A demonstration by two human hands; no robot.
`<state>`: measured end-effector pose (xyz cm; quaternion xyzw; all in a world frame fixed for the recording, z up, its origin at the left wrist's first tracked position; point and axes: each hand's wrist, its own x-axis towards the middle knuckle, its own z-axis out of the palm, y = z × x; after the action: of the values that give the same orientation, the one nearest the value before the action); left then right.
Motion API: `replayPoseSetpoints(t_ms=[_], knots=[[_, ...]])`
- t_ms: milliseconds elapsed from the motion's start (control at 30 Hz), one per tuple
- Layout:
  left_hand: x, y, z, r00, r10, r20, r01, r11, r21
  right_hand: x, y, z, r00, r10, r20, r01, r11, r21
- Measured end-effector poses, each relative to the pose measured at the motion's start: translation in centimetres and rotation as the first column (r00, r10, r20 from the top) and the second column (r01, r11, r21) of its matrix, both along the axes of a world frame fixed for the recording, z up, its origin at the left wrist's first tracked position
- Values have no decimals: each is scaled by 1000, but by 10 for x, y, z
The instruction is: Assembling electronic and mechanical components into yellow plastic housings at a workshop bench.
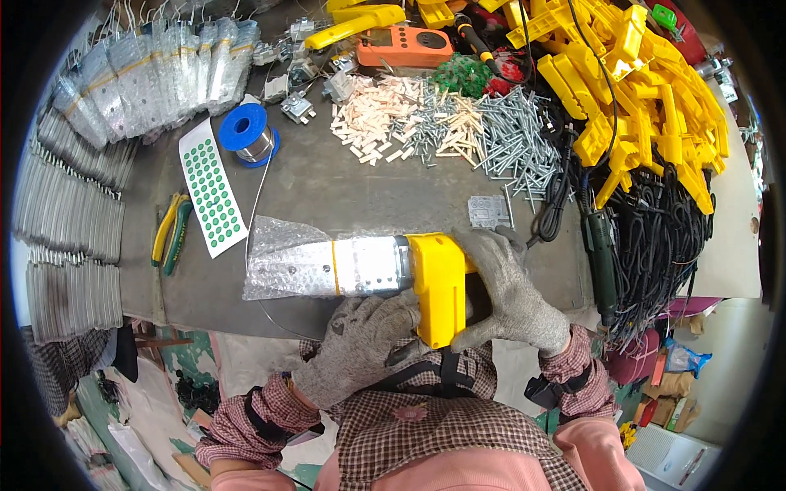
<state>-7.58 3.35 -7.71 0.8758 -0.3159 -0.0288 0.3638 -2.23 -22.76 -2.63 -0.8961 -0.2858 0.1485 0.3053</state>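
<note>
A yellow plastic handle housing (442, 290) sits in front of me, fitted against the end of a flat metal blade-like part (368, 266). Clear bubble wrap (274, 260) covers that part's left end, with a yellow band around it. My right hand (516, 286), in a grey knit glove, grips the housing from the right, fingers at its top and thumb near its lower end. From below, my left hand (356, 344), gloved alike, closes on the housing's lower left side, beside the metal part. Some of its fingertips are hidden.
Screws (516, 135), pale plugs (372, 114) and yellow housings (655, 106) are piled at the back. Left lie pliers (174, 233), a green-dotted sticker sheet (211, 188) and a solder spool (248, 132). A dark green electric screwdriver (602, 262) and black cables (655, 254) occupy the right.
</note>
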Motion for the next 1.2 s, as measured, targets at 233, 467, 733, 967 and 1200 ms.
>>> replayPoseSetpoints(t_ms=[233, 467, 733, 967, 1200], knots=[[-2, 0, -2, 998, 43, -47, -42, 999, 29, 2, 2, -2, 999, -41, 26, 40, 999, 14], [-6, 6, 0, 996, 27, -86, -22, 998, 51, 1, 3, 0, 999, -34, 3, 34, 998, 62], [14, 2, 42, 969, -16, 248, -23, 988, 154, 4, 4, -3, 999, -34, 38, 34, 999, 14], [21, -2, 14, 970, -82, 229, 36, 980, 198, 49, -8, 18, 990, 39, -134, -43, 999, -28], [56, -19, 95, 979, -72, 193, 57, 995, 78, 61, -14, -28, 938, 91, 334, 16, 953, -303]])
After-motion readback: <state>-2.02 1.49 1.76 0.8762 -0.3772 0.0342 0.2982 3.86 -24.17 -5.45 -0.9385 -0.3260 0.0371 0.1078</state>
